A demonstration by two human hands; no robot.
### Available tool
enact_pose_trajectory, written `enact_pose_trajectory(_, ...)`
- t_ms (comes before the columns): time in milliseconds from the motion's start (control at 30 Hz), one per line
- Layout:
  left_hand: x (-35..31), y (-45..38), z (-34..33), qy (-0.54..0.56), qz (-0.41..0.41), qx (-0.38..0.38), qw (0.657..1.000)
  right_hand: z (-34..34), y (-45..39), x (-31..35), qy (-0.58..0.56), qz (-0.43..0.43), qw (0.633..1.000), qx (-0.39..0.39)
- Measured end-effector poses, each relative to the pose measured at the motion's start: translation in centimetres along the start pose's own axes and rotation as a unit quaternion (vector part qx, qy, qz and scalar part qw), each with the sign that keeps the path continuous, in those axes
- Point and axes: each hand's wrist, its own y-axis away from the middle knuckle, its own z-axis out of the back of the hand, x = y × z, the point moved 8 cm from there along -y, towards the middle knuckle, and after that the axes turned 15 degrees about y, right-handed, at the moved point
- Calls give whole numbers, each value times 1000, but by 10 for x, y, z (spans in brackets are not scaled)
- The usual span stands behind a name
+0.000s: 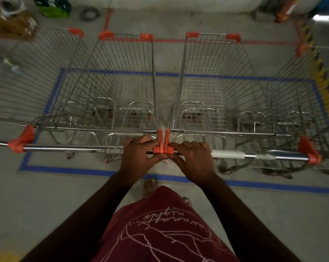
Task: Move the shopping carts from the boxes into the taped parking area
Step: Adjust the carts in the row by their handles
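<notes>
Two wire shopping carts with orange corner caps stand side by side in front of me, inside a blue taped rectangle [122,73] on the concrete floor. My left hand [139,156] grips the right end of the left cart's chrome handle [65,148]. My right hand [193,157] grips the left end of the right cart's handle [273,155]. The two handles' orange end caps [163,142] touch between my hands. The left cart's basket [122,82] and the right cart's basket [216,82] are empty. Further carts show partly at the far left [37,72] and far right [311,91].
A red tape line [263,42] runs across the floor behind the carts. Cardboard boxes [10,23] and a green crate [53,7] stand at the back left. A yellow-and-black striped edge [322,78] runs along the right. My sandalled feet stand just outside the near blue tape [273,186].
</notes>
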Motion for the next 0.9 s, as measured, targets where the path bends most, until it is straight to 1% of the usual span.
enact_pose_trajectory(167,-2,3,4,11,-24,-6,1000,-1,3,2,-3,0,1000,4)
enact_pose_trajectory(367,-6,5,6,-3,-44,-17,999,1,5,4,2,-10,1000,14)
enact_pose_trajectory(500,-4,6,5,1,-41,7,999,5,8,3,-27,-9,1000,8)
enact_pose_trajectory(567,-9,7,5,4,-34,18,999,13,13,-4,-62,-14,998,-16)
enact_pose_trajectory(700,-38,5,-4,21,-37,-3,999,32,34,-31,-136,-38,988,-62)
enact_pose_trajectory(800,-82,-7,-34,40,-78,13,996,45,56,-62,-198,-52,973,-109)
enact_pose_trajectory(900,-127,-20,-76,65,-107,48,991,59,85,-98,-213,-78,962,-154)
